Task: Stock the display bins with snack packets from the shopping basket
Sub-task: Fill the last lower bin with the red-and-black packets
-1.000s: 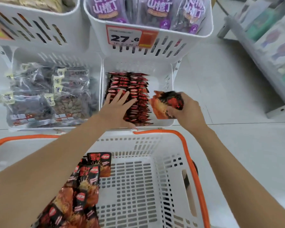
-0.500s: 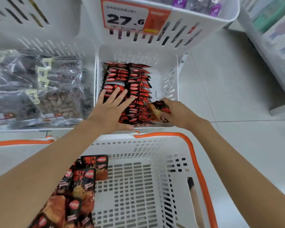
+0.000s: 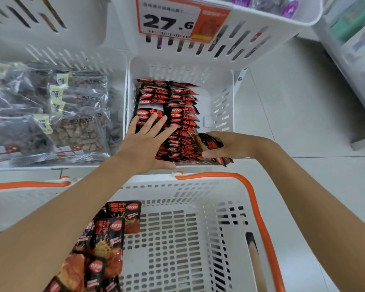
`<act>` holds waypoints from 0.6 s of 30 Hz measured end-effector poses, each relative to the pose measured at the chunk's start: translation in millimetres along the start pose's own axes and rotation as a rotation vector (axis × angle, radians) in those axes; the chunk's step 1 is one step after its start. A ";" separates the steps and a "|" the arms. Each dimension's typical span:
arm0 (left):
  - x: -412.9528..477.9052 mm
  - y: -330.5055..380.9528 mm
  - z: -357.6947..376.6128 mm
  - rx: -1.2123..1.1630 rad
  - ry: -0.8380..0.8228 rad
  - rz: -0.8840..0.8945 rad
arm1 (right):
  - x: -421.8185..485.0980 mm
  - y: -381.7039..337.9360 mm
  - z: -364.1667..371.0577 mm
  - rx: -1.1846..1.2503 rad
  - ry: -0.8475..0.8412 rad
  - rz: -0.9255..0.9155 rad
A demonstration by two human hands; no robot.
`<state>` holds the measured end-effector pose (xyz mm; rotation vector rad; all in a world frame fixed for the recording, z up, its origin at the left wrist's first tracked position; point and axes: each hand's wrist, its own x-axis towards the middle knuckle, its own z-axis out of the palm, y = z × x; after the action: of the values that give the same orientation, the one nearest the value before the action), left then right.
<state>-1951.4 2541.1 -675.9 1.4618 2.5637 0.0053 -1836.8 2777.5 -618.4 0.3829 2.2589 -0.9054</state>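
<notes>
Now L hand [image 3: 144, 145] lay flat, open, on 2 rows of upright packets [image 3: 178, 114] in bin [image 3: 223, 85]; R hand [image 3: 230, 145] gripped a bunch of packets [image 3: 209, 142] at row's near end

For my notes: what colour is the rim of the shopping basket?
Orange, on the shopping basket; seen in the head view.

**A shop aisle**

This is a shop: white slotted display bins [image 3: 223, 85] stacked in tiers, a printed price tag [image 3: 177, 20] reading 27.6, rows of packaged snacks [image 3: 173, 114], and an orange-rimmed shopping basket [image 3: 257, 207] on pale floor tiles [image 3: 303, 123].
</notes>
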 end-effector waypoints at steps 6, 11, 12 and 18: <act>0.2 0.0 1.5 -0.021 0.012 -0.010 | 25.2 4.1 20.3 -0.104 0.136 0.036; 0.2 0.6 1.2 -0.019 0.002 -0.017 | 14.7 3.0 30.1 0.025 0.109 -0.106; 0.3 0.7 0.0 -0.026 0.001 -0.017 | 14.2 4.8 33.9 0.013 0.118 -0.130; -0.9 0.4 -3.9 -0.067 -0.003 -0.008 | 10.7 8.5 29.6 -0.005 0.317 0.002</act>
<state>-1951.3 2540.9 -671.9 1.4268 2.5410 0.0868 -1826.6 2763.2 -645.9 0.5602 2.5456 -0.8890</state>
